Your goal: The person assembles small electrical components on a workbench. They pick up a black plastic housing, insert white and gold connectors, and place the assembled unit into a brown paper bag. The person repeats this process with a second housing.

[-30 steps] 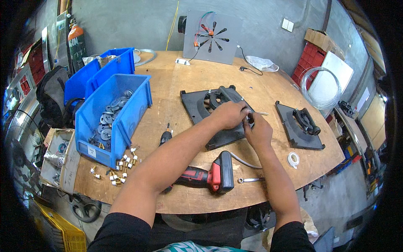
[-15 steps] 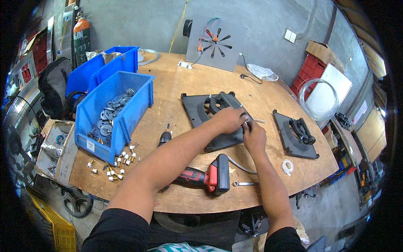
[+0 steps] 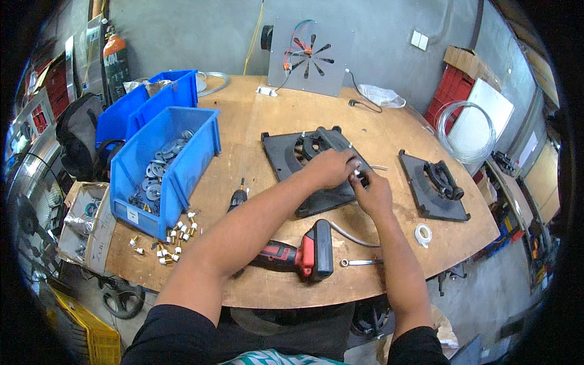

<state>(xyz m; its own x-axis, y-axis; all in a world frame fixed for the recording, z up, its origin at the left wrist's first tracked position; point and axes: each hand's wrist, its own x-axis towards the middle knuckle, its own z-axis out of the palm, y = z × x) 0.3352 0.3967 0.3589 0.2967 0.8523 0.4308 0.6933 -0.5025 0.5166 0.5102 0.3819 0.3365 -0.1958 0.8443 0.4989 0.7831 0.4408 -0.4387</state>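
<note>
My left hand point(image 3: 333, 168) and my right hand point(image 3: 373, 190) meet over the right side of a black square burner plate point(image 3: 281, 159) with a round casting on it. Between their fingertips is a small white piece point(image 3: 357, 168), its lower part hidden by the fingers; both hands are closed in a pinch around it. A thin grey hose point(image 3: 350, 237) curves on the table beside my right forearm. To the right lies a second black plate point(image 3: 420, 182) with a similar casting.
A red-and-black cordless drill point(image 3: 307, 252) and a wrench point(image 3: 362, 263) lie in front. A blue bin point(image 3: 198, 152) of metal discs stands left, several white-and-brass fittings point(image 3: 164, 250) near it. A white tape roll point(image 3: 423, 235) sits right; a metal panel point(image 3: 334, 61) leans at the back.
My right hand has shifted slightly right and its fingers have opened a little, so the white piece shows more. The whole view has moved slightly.
</note>
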